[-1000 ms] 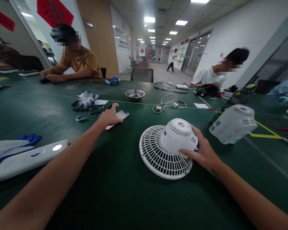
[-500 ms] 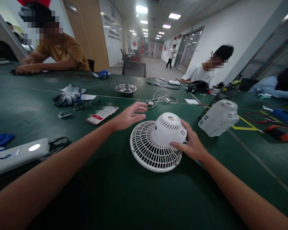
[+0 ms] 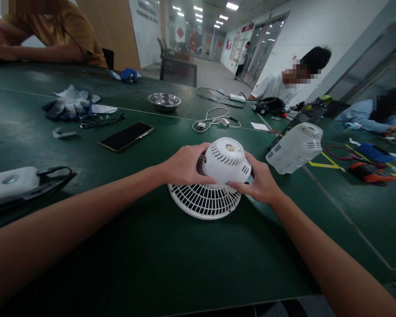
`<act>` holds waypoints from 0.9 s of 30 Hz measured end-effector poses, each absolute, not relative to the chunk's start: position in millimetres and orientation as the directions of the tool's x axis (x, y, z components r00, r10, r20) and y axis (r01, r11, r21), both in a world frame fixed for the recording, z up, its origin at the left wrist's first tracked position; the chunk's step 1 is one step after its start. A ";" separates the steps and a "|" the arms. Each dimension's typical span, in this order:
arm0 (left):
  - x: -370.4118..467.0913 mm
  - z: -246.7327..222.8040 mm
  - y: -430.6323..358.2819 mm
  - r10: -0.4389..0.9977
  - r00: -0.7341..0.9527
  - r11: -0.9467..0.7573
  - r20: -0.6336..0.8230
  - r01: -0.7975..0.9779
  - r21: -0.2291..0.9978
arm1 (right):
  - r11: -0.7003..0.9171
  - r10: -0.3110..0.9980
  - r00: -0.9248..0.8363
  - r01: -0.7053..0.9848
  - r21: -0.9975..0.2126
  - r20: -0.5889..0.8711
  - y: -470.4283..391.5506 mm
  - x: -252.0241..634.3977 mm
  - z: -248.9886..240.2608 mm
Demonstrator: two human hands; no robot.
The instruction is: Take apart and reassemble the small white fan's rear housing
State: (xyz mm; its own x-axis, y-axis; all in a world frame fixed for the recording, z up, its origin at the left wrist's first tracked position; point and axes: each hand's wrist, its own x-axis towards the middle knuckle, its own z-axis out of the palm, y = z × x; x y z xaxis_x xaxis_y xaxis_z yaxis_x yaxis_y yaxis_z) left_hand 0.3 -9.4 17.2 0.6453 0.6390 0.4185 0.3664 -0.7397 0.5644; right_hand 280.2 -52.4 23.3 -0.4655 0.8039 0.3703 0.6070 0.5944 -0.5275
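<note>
A white fan motor housing (image 3: 225, 160) with vent slots sits between my two hands, above a round white fan grille (image 3: 206, 203). My left hand (image 3: 188, 166) wraps the housing's left side, thumb along its lower front. On the opposite side my right hand (image 3: 258, 179) grips it, fingers behind and thumb in front. The grille's front rim shows below the hands; its rear is hidden. Whether the housing is joined to the grille or slightly raised from it, I cannot tell. A white plastic fan part (image 3: 296, 147) with slots stands to the right.
Behind the hands lie a white cable (image 3: 214, 121) and a steel bowl (image 3: 164, 101). To the left are a phone (image 3: 126, 136), work gloves (image 3: 71, 103) and a white device (image 3: 11, 185). An orange-black tool (image 3: 372, 174) lies right. Co-workers sit across the green table (image 3: 198, 259).
My left hand has come in from the open air and closed around the housing's left side. My right hand keeps its hold. The phone screen has gone dark, and the view has tilted down.
</note>
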 end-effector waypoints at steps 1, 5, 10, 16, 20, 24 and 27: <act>0.1 17.3 -8.8 0.629 0.652 -0.751 0.423 0.368 0.548 | 0.604 0.797 -0.463 0.623 -0.497 0.388 -52.5 279.2 22.7; -1.3 13.2 -7.9 0.604 0.663 -0.778 0.441 0.370 0.508 | 0.601 0.787 -0.424 0.690 -0.404 0.447 -55.8 272.0 19.0; -1.4 -4.2 -9.1 0.620 0.594 -0.768 0.512 0.325 0.552 | 0.527 0.848 -0.358 0.659 -0.537 0.391 -63.0 265.3 13.4; 6.1 -20.3 -7.4 0.487 0.586 -0.859 0.648 0.190 0.475 | 0.556 0.785 -0.504 0.319 -0.768 0.359 -56.1 278.1 1.3; 10.9 -21.2 -10.5 0.477 0.554 -0.875 0.683 0.219 0.433 | 0.544 0.783 -0.519 0.303 -0.783 0.343 -55.2 279.9 3.7; 13.9 -21.5 -13.8 0.461 0.544 -0.887 0.701 0.250 0.388 | 0.529 0.792 -0.516 0.310 -0.790 0.328 -57.9 277.1 8.6; 14.0 -21.6 -12.6 0.450 0.542 -0.892 0.709 0.246 0.379 | 0.524 0.797 -0.512 0.323 -0.789 0.319 -58.6 275.9 10.9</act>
